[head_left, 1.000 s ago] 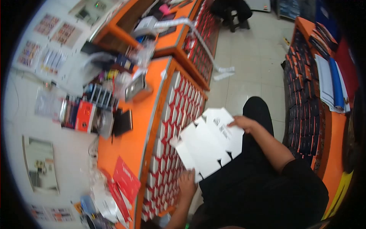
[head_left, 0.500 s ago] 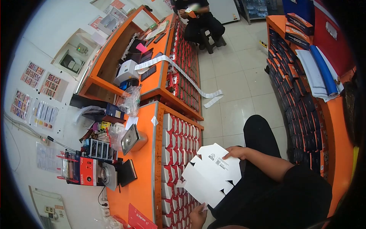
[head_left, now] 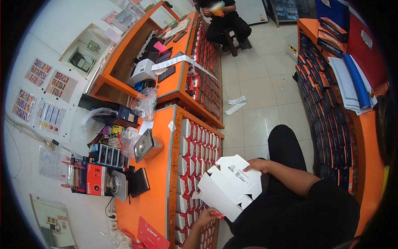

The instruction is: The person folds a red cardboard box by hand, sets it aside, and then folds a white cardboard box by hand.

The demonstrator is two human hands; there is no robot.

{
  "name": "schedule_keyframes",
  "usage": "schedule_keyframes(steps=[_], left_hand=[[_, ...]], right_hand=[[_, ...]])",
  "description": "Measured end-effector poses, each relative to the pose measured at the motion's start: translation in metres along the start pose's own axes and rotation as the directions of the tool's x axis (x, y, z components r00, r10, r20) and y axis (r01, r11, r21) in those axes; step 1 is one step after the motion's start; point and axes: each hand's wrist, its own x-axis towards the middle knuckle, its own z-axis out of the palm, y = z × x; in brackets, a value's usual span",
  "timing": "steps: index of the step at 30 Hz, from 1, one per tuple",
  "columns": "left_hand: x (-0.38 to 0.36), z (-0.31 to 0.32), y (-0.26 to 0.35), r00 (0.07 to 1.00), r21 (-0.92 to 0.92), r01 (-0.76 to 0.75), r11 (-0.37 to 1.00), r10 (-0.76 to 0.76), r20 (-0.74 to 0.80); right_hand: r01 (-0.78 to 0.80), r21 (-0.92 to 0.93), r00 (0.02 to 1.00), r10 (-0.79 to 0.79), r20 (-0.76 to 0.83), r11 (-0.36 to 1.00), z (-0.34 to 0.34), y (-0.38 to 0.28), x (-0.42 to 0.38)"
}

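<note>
A flat white die-cut carton blank (head_left: pixel 224 187) with slots and a small printed logo lies tilted over my lap. My right hand (head_left: pixel 258 165) grips its upper right edge, thumb on the printed face. Down at the lower left corner, my left hand (head_left: pixel 206 216) pinches a flap, and a bit of red shows by its fingertips. The blank's underside is mostly hidden. Just left of it, stacked red-and-white folded boxes (head_left: pixel 186 165) fill the shelf below the orange counter.
On the orange counter (head_left: pixel 159 182) stand a metal container (head_left: pixel 147 146) and a red-and-black machine (head_left: pixel 96 179). Dark boxes (head_left: pixel 329 137) are stacked at right. A seated person (head_left: pixel 226 20) holds an orange-and-white piece. A paper strip (head_left: pixel 236 106) lies on the tiled floor.
My left hand has moved up and left along the blank's lower corner, and red now shows there. My right hand keeps its grip. The view has shifted slightly.
</note>
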Motion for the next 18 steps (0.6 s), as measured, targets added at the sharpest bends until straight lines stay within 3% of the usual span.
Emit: schedule_keyframes(steps=[4,6,7,8,9,11,13,15,16,17,18], left_hand=[[-0.014,0.003,-0.002,0.998,0.158,-0.059,0.986,0.06,-0.004],[-0.036,0.019,0.007,0.986,0.31,0.067,0.948,-0.015,-0.166],[-0.047,0.046,0.041,0.987,0.32,0.06,0.945,-0.008,-0.161],[-0.058,0.088,0.089,0.917,0.763,0.055,0.644,0.269,-0.294],[-0.066,0.121,0.114,0.793,0.967,0.188,0.174,0.554,-0.254],[-0.062,0.158,0.112,0.768,0.943,0.269,0.197,0.546,-0.334],[-0.058,0.169,0.12,0.713,0.907,0.358,0.224,0.562,-0.42],[-0.074,0.173,0.117,0.837,0.754,0.372,0.541,0.155,-0.525],[-0.065,0.157,0.06,0.803,0.765,0.251,0.593,0.314,-0.507],[-0.064,0.152,0.039,0.799,0.761,0.257,0.596,0.312,-0.514],[-0.061,0.146,0.026,0.773,0.708,0.173,0.685,0.351,-0.528]], right_hand=[[-0.025,0.014,0.999,0.025,-0.028,1.0,-0.011,0.012,0.009],[0.027,0.0,0.997,-0.027,-0.066,1.0,-0.003,0.01,0.002],[0.058,-0.016,0.994,-0.059,-0.089,0.998,0.002,0.013,0.0],[0.062,0.023,0.995,-0.06,-0.085,0.998,0.004,0.022,0.007],[0.025,0.032,0.992,-0.021,-0.124,0.999,0.017,0.014,-0.003],[0.003,0.123,1.0,0.0,-0.029,0.992,0.029,0.021,0.003],[0.003,0.088,0.997,0.004,-0.071,0.996,0.041,0.016,0.0],[0.008,0.096,1.0,-0.01,0.019,0.995,0.042,0.016,0.001],[0.007,0.096,0.998,-0.013,0.065,0.995,0.039,0.024,0.014],[0.005,0.101,0.994,-0.016,0.11,0.995,0.037,0.029,0.022],[0.012,0.072,0.994,-0.02,0.111,0.997,0.037,0.029,0.024]])
